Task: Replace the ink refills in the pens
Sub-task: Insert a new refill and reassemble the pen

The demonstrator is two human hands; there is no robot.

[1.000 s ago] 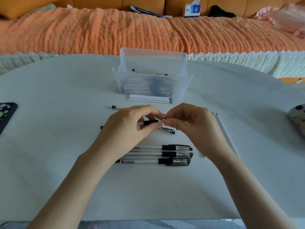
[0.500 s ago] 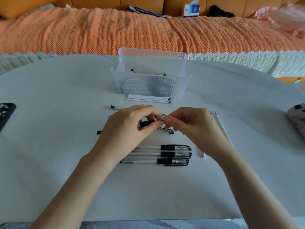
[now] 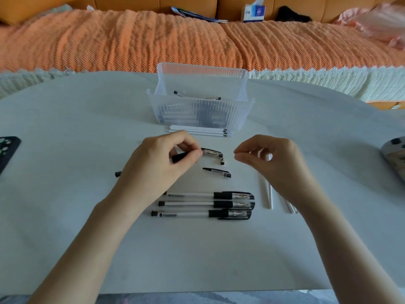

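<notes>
With left hand (image 3: 162, 165) grips a pen (image 3: 183, 156) by its black grip section, just above the white table (image 3: 65, 128). With right hand (image 3: 271, 165), apart from that pen, curls fingers and brings thumb to forefinger; cannot tell whether pinching anything. Just past the left fingertips, a clear cap (image 3: 212, 152) with black clip. Nearer the body, three capped pens (image 3: 208, 204) side by side in a row. Farther off, white refills (image 3: 199, 131) against a clear ribbed bin (image 3: 201, 115); loose refills (image 3: 270, 194) beside the right wrist.
</notes>
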